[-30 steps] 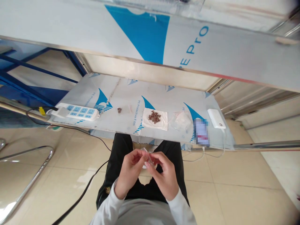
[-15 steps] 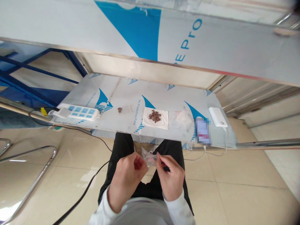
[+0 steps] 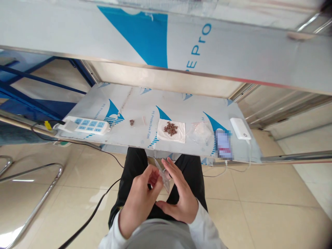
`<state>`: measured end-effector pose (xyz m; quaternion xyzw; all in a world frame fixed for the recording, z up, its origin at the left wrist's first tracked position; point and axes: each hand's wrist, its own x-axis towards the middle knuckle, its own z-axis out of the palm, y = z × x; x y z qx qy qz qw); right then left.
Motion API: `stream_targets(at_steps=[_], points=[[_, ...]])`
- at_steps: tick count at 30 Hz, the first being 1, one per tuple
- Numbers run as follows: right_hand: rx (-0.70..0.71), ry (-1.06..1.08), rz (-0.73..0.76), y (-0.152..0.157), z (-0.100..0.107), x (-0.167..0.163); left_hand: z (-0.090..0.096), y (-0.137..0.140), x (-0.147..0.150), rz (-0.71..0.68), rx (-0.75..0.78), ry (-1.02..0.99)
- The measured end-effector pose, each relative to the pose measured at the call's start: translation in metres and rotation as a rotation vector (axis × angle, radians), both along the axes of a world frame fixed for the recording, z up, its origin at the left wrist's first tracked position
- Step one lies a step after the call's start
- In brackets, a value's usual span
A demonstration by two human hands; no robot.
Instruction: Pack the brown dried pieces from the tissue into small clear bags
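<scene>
From here I can see a shiny low shelf (image 3: 171, 103) with blue shapes on it. A white power strip (image 3: 90, 125) lies by its front left corner. Nearer the middle are a little clear bag (image 3: 138, 122), a white square (image 3: 162, 135) and a crinkly bag (image 3: 200, 132). A blurry flat thing (image 3: 223, 143) lies by the front edge, and a white box (image 3: 240, 128) near the right edge.

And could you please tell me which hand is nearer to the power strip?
Left. The left hand is below and right of the power strip in the picture; the right hand is on the same side, farther away.
</scene>
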<state>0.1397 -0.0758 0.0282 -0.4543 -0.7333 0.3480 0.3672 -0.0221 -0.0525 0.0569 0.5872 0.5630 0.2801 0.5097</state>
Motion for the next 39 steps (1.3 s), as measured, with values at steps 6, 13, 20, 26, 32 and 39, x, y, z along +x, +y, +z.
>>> stream_targets(at_steps=[6, 13, 20, 26, 32, 39], points=[[-0.078, 0.084, 0.186, 0.028, 0.002, 0.015, 0.001, 0.013, -0.012, -0.17, -0.119, -0.162], [-0.032, 0.113, 0.051, 0.027, -0.006, 0.009, 0.008, 0.018, -0.015, -0.097, -0.084, 0.06], [-0.044, 0.107, -0.078, 0.02, -0.011, -0.004, 0.02, 0.024, -0.015, -0.036, -0.03, 0.111], [-0.001, -0.024, -0.135, 0.05, -0.012, 0.015, 0.01, 0.027, -0.033, 0.059, 0.09, 0.212], [0.033, -0.593, -0.229, 0.156, -0.032, 0.065, -0.042, 0.023, -0.058, 0.224, 0.148, 0.357], [0.011, -1.313, -0.019, 0.239, -0.037, 0.055, -0.122, -0.013, -0.067, 0.147, 0.137, 0.508]])
